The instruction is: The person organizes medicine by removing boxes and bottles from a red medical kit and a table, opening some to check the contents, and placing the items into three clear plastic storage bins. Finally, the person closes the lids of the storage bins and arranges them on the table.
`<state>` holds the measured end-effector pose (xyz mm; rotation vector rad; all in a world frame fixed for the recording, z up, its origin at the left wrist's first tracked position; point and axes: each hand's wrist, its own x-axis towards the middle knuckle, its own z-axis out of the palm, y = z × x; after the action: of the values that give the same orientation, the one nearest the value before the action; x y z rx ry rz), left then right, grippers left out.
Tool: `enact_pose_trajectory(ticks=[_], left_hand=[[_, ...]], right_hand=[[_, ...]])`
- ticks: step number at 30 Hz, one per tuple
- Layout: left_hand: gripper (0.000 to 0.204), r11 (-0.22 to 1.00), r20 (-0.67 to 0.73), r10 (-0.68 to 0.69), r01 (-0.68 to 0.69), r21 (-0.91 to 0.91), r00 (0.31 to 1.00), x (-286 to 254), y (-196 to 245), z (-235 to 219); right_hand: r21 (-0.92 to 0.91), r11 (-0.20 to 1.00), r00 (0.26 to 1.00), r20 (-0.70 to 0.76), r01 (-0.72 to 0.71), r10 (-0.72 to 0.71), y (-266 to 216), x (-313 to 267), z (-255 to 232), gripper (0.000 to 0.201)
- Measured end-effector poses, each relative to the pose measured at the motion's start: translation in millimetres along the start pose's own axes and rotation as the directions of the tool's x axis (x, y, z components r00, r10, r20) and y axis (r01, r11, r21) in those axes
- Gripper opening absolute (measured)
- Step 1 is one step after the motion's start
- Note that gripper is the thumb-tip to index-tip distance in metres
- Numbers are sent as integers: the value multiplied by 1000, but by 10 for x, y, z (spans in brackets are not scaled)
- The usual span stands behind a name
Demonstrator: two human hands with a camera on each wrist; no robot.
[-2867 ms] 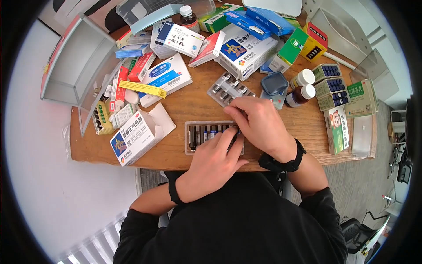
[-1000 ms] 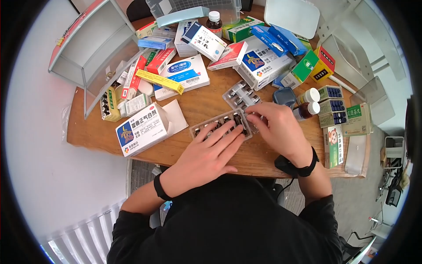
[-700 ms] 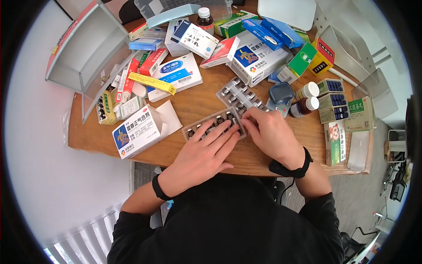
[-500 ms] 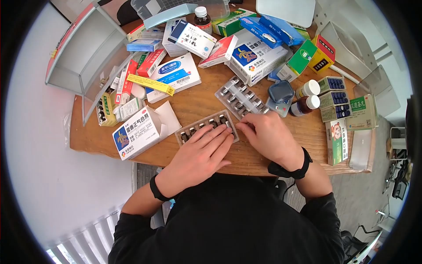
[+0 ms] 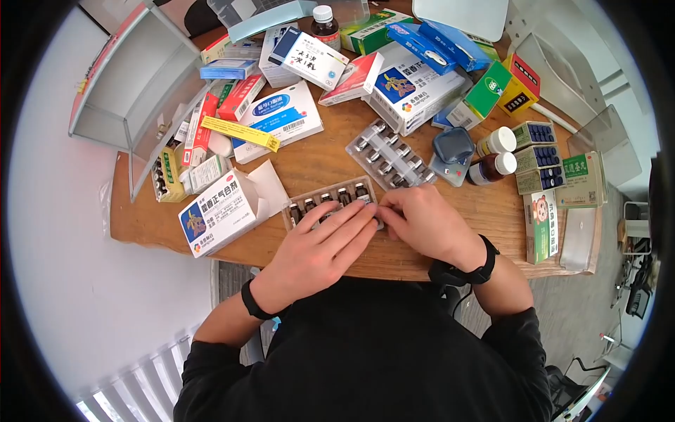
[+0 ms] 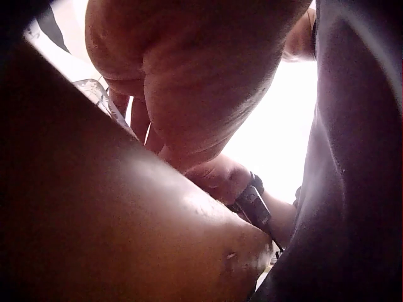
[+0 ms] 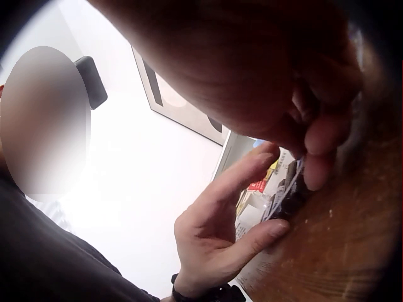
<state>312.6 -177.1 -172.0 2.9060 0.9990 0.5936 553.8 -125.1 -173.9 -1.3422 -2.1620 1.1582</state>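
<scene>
A: Report change.
B: Record vial tray [image 5: 328,190] turned aslant on tabletop [image 5: 387,260] since earlier; likely angled for work at right end.
A: Check grips.
B: Find left grip [image 5: 316,250] straight-fingered across tray, right grip [image 5: 429,221] curled at right end; unable to tell whether pinching.

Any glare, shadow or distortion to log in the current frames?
Head: fisheye curvature, dark corners, vial tray clear; left wrist: background blown white, left hand shadowed, sheen on tabletop; right wrist: background largely overexposed, right hand dark, oval blur at left.
</scene>
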Motion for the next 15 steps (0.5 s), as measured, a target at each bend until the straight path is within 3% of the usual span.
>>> enact_pose_trajectory(ticks=[6,15], left_hand=[[42,999,95,-44,45,1,994,-84,-40,40],[45,999,93,-30,32,-20,995,-58,-33,38]], right_hand=[[15,1000,999,33,-1,0,-9,-12,-17,23],[35,998,997,57,-54,52,-39,-5,-41,24]])
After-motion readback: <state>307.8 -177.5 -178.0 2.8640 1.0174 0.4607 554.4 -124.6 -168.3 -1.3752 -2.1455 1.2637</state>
